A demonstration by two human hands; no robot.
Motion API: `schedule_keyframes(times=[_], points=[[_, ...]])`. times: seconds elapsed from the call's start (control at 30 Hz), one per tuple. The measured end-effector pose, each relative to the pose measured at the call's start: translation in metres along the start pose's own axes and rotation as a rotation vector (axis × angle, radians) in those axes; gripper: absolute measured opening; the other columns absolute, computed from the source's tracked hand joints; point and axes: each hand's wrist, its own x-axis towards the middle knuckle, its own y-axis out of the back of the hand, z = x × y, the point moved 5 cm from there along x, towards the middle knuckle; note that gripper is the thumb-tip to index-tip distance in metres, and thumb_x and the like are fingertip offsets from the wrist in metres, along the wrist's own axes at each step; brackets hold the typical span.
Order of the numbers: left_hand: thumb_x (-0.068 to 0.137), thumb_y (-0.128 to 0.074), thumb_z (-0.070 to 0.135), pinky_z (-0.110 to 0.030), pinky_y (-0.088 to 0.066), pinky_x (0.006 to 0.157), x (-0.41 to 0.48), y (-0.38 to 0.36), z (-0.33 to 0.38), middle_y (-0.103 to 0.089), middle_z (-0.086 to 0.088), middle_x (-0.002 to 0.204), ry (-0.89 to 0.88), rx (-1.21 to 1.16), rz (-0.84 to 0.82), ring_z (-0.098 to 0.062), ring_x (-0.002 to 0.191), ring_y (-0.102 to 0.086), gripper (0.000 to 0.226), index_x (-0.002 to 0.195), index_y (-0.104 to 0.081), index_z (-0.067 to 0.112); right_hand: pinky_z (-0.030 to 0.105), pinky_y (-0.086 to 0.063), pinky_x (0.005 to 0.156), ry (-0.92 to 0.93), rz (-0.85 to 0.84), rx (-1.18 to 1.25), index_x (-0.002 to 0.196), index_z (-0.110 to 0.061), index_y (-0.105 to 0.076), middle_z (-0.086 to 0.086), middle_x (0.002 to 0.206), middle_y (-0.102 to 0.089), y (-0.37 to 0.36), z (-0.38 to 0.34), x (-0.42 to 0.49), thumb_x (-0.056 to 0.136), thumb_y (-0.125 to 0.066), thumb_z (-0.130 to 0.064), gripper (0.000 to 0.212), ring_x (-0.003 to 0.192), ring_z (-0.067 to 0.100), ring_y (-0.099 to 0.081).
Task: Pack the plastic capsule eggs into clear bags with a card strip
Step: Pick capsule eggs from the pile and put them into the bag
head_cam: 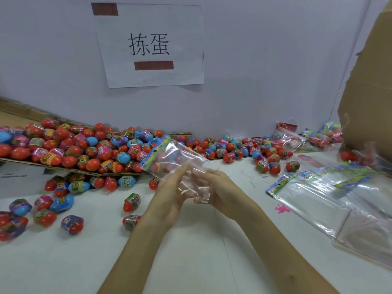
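While left hand [169,188] and right hand [215,187] each pinched the empty clear bag's [182,154] near mouth, its films probably needed rubbing apart; card strip [153,154] lay far.

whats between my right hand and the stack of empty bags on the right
Mostly bare white table, in the head view. Only a small pink splat lies there, just beside the bag stack. The right hand holds a bag.

Soft, even light is filling the scene, leaving only faint shadows on the white table [191,262]. Small highlights are glinting on the clear plastic bag with a colourful card strip [176,158] at centre. The wide lens is bowing the edges; the far right is smearing into blur.
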Motion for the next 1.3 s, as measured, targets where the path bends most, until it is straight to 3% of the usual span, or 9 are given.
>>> schedule_keyframes(times=[0.17,0.3,0.5,0.6,0.8,0.93,1.03,1.17,1.3], points=[[0.102,-0.060,0.016,-0.038,-0.060,0.073,0.001,0.011,0.003,-0.077,-0.015,0.100,-0.092,-0.101,0.182,-0.024,0.085,-0.074,0.026,0.120,-0.069,0.000,0.031,-0.060,0.066,-0.001,0.021,-0.214,0.102,-0.011,-0.073,0.010,0.094,-0.076,0.000,0.000,0.000,0.096,-0.066,-0.019,0.013,0.079,0.028,-0.075],[0.100,-0.063,0.018,-0.046,-0.056,0.102,0.003,0.021,0.008,-0.078,-0.012,0.114,-0.071,-0.199,0.270,-0.026,0.108,-0.073,0.032,0.128,-0.068,0.003,0.028,-0.058,0.068,0.126,0.366,-0.360,0.100,-0.012,-0.072,0.010,0.103,-0.073,0.035,-0.017,0.001,0.091,-0.060,0.000,0.019,0.082,0.020,-0.073],[0.100,-0.064,0.020,-0.053,-0.051,0.109,0.003,0.022,0.008,-0.078,-0.013,0.114,-0.038,-0.242,0.282,-0.032,0.116,-0.071,0.032,0.128,-0.068,0.006,0.027,-0.044,0.081,0.214,0.813,-1.057,0.137,-0.022,-0.058,0.003,0.136,-0.051,0.098,-0.053,0.018,0.091,-0.073,-0.022,0.049,0.098,0.013,-0.051],[0.100,-0.064,0.020,-0.053,-0.051,0.109,0.002,0.022,0.008,-0.077,-0.014,0.115,-0.030,-0.248,0.286,-0.033,0.115,-0.071,0.033,0.129,-0.067,0.005,0.040,-0.049,0.091,0.144,0.755,-1.209,0.139,-0.026,-0.056,0.005,0.138,-0.046,0.116,-0.059,0.035,0.088,-0.077,-0.036,0.056,0.102,0.019,-0.050],[0.101,-0.062,0.019,-0.050,-0.054,0.105,0.003,0.022,0.008,-0.077,-0.014,0.115,-0.021,-0.238,0.297,-0.031,0.115,-0.072,0.029,0.125,-0.070,0.005,0.033,-0.045,0.091,0.086,0.518,-1.297,0.120,-0.020,-0.069,0.009,0.132,-0.052,0.131,-0.059,0.062,0.090,-0.075,-0.037,0.035,0.105,0.022,-0.054],[0.101,-0.062,0.021,-0.052,-0.052,0.108,0.002,0.022,0.009,-0.077,-0.015,0.117,-0.011,-0.261,0.298,-0.034,0.118,-0.070,0.029,0.125,-0.070,0.006,0.034,-0.048,0.089,0.064,0.495,-1.301,0.109,-0.018,-0.070,0.009,0.126,-0.056,0.131,-0.059,0.059,0.088,-0.078,-0.036,0.029,0.106,0.024,-0.055],[0.101,-0.064,0.022,-0.053,-0.052,0.108,0.001,0.022,0.010,-0.077,-0.015,0.116,-0.006,-0.265,0.316,-0.035,0.117,-0.070,0.028,0.122,-0.071,0.007,0.023,-0.043,0.070,0.144,0.516,-1.260,0.101,-0.017,-0.073,0.005,0.112,-0.065,0.121,-0.064,0.047,0.086,-0.079,-0.035,0.024,0.091,0.015,-0.057],[0.101,-0.063,0.023,-0.050,-0.054,0.106,0.000,0.021,0.011,-0.076,-0.015,0.117,0.000,-0.268,0.316,-0.034,0.116,-0.071,0.026,0.120,-0.072,0.007,0.027,-0.052,0.075,0.412,0.627,-0.820,0.100,-0.023,-0.075,0.000,0.104,-0.071,0.092,-0.080,0.012,0.085,-0.079,-0.041,0.024,0.089,0.017,-0.067],[0.101,-0.063,0.022,-0.049,-0.055,0.105,-0.002,0.021,0.011,-0.076,-0.016,0.119,-0.016,-0.274,0.320,-0.033,0.118,-0.070,0.027,0.123,-0.072,0.007,0.024,-0.053,0.066,0.511,0.420,-0.459,0.103,-0.027,-0.074,-0.005,0.092,-0.075,0.044,-0.075,-0.015,0.080,-0.075,-0.048,0.031,0.081,0.021,-0.071]])
